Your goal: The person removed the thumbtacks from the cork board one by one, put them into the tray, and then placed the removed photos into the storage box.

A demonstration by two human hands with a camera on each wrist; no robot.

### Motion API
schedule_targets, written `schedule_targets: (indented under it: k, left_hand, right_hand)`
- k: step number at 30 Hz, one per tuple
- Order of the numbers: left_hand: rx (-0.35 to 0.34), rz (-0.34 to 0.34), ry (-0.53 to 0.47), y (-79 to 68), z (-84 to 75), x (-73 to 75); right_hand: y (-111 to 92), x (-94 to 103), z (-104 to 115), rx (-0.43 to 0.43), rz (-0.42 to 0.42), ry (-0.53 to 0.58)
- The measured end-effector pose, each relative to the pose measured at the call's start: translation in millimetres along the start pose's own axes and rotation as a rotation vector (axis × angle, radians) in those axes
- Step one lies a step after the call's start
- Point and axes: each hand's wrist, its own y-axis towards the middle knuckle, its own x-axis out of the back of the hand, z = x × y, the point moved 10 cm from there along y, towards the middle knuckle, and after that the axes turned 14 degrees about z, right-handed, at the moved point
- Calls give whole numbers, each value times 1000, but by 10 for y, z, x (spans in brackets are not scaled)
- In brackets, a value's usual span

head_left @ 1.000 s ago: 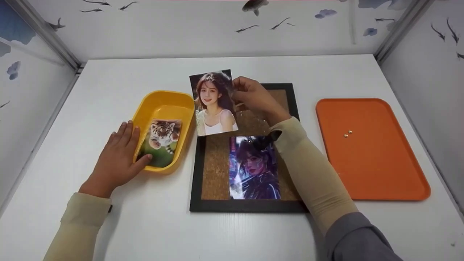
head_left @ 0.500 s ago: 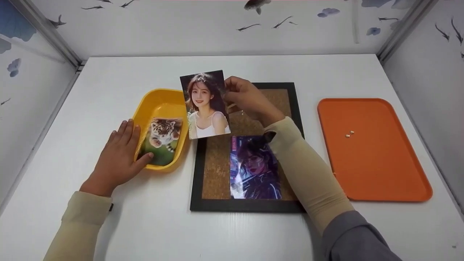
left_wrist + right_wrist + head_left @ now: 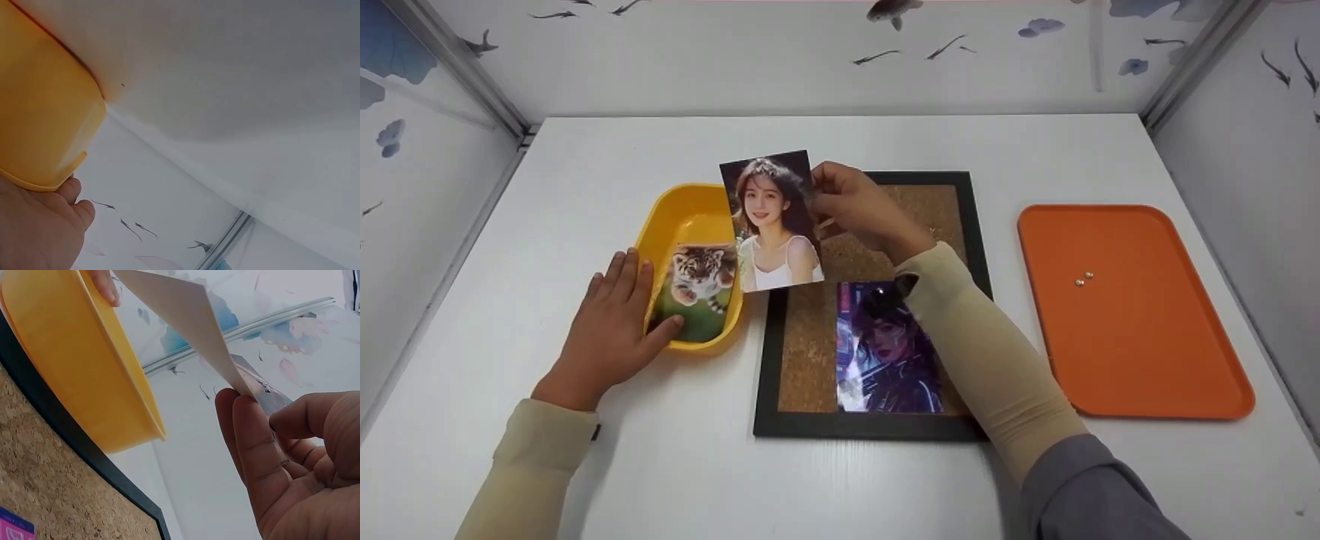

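My right hand [image 3: 859, 206] pinches the right edge of a photo print [image 3: 772, 225] of a long-haired person in a white top. The print is raised and overlaps the right rim of a yellow plastic bin [image 3: 671, 202] in the head view. From the right wrist, its pale back [image 3: 185, 320] shows, with thumb and fingertips gripping its edge. My left hand [image 3: 611, 330] rests on the bin's left rim, fingers straight and thumb out over the front corner. Inside the bin lies a tiger cub photo [image 3: 697, 289]; the raised print hides the bin's right side.
A black-framed cork board [image 3: 810, 360] lies mid-table, partly under my right forearm. On its lower half is a purple-blue portrait picture [image 3: 885, 352]. An orange tray [image 3: 1140, 322] at the right holds small shiny beads [image 3: 1084, 279]. Printed white walls stand behind and at both sides.
My right hand has carried the photo print left and slightly down, from beside the bin to over its right side. The left hand has barely moved.
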Motion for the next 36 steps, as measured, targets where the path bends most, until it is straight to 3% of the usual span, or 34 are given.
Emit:
schedule_targets:
  k: [18, 36]
  left_hand:
    - [45, 13, -12, -1, -22, 23]
    - [37, -2, -12, -14, -35, -12]
  right_hand:
    - [273, -354, -53, -17, -28, 20]
    - [475, -783, -199, -115, 0, -187]
